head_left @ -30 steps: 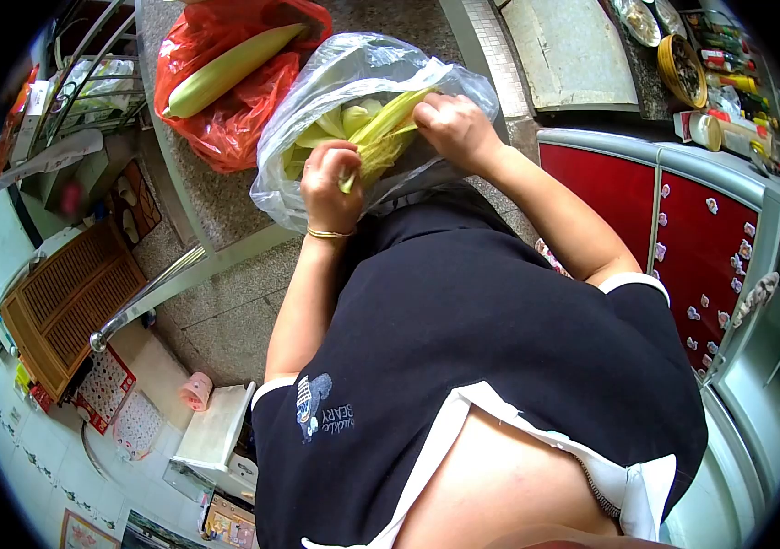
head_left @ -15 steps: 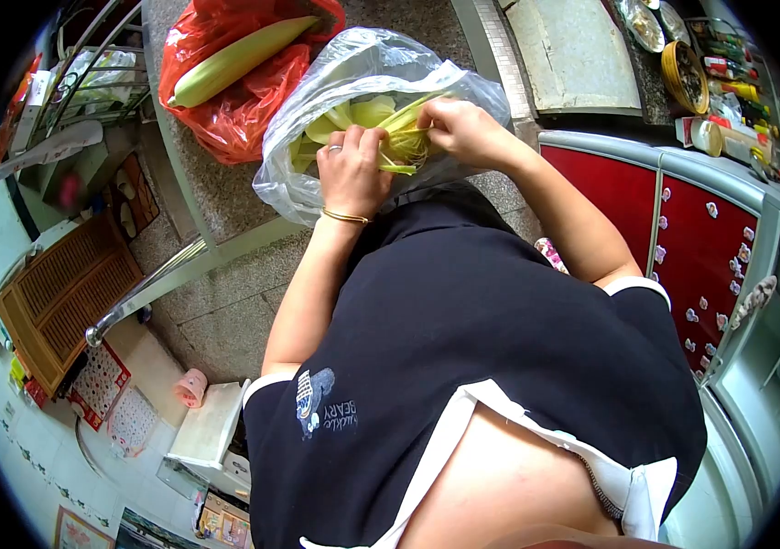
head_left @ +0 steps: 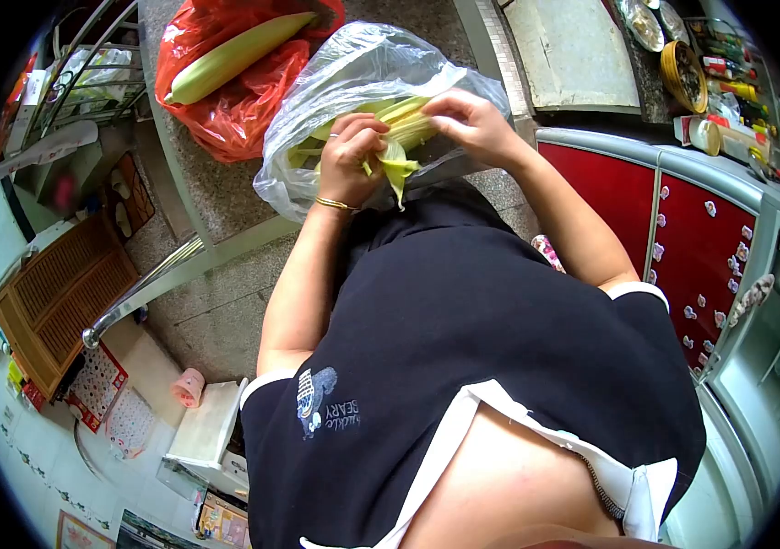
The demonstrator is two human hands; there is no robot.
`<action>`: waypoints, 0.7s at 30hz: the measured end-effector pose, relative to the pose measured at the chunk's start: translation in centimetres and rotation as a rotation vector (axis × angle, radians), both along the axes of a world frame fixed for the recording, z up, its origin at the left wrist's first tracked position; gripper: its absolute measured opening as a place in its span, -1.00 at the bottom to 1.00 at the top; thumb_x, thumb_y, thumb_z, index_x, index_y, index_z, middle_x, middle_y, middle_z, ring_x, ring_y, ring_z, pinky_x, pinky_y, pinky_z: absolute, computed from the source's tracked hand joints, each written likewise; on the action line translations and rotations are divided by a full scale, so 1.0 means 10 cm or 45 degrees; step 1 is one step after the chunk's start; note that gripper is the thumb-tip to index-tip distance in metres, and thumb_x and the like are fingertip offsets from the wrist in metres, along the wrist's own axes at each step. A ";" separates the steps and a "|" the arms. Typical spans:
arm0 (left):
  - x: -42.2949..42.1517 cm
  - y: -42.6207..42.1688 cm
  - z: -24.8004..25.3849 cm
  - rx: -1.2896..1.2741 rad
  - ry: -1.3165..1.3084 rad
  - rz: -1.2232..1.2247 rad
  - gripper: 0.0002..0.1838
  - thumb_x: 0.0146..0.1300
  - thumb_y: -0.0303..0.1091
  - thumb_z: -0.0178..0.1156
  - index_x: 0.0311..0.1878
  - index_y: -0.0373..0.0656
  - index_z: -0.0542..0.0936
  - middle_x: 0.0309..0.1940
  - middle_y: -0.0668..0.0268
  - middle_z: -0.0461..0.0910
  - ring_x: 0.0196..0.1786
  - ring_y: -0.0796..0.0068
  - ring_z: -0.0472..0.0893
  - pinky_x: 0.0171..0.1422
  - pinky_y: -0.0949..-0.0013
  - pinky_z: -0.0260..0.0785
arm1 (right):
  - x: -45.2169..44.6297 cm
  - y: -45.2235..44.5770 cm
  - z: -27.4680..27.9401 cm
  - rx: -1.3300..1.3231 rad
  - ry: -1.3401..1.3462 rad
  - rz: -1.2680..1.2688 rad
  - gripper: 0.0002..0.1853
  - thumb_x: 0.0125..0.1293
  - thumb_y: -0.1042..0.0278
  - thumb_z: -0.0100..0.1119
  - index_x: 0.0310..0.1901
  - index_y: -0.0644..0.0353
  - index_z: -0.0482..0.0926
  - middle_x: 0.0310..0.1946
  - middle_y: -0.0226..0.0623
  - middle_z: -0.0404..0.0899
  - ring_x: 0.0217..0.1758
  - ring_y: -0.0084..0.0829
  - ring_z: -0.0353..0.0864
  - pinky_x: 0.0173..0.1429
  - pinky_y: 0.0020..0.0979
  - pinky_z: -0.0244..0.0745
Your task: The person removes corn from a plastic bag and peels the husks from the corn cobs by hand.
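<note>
A partly husked ear of corn lies over the mouth of a clear plastic bag, its pale yellow kernels showing. My left hand, with a ring and a gold bracelet, is closed around its left end. A peeled-back flap of green husk hangs down beside that hand. My right hand has its thumb and fingers pinched at the ear's right end; the exact contact is partly hidden by the fingers. Loose husk leaves show inside the bag under the corn.
A red plastic bag with an unhusked ear of corn lies left of the clear bag on the speckled stone counter. Red cabinets stand at right. Bottles and a round basket fill the far right counter.
A husk flap now hangs below the ear, and more yellow kernels show. My left fingers have curled around the husk end. My right hand has shifted slightly and stays at the right end.
</note>
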State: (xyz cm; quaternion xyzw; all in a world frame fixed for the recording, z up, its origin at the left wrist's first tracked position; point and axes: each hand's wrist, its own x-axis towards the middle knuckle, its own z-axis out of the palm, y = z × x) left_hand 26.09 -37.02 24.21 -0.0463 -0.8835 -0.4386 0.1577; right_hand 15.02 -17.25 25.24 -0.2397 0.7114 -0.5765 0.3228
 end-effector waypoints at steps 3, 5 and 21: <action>0.02 -0.05 -0.06 0.267 -0.109 -0.031 -0.82 -0.13 -0.67 0.25 -0.50 -0.19 0.47 -0.31 0.34 0.68 0.01 0.23 0.61 0.16 0.25 0.38 | -0.05 0.03 0.07 0.243 0.507 0.148 -0.70 0.13 0.48 0.25 -0.06 0.17 0.58 -0.09 -0.25 0.50 0.00 -0.33 0.53 0.08 -0.40 0.47; 0.01 -0.07 -0.06 0.352 -0.100 -0.037 -0.81 -0.08 -0.55 0.34 -0.53 -0.17 0.47 -0.38 0.37 0.68 -0.05 0.33 0.64 0.24 0.19 0.32 | -0.04 0.04 -0.07 0.322 0.904 0.271 -0.65 0.06 0.43 0.31 -0.05 0.11 0.58 -0.02 -0.25 0.49 0.10 -0.19 0.44 0.17 -0.28 0.42; 0.02 -0.36 0.02 1.624 -0.007 0.154 -0.69 0.26 -0.16 0.12 -0.51 -0.16 0.45 -0.69 0.40 0.28 -0.55 0.48 0.33 -0.10 0.28 0.39 | -0.14 0.07 -0.29 0.556 1.173 0.337 -0.50 0.01 0.20 0.38 0.06 -0.11 0.53 0.02 -0.40 0.51 0.18 -0.27 0.41 0.28 -0.16 0.27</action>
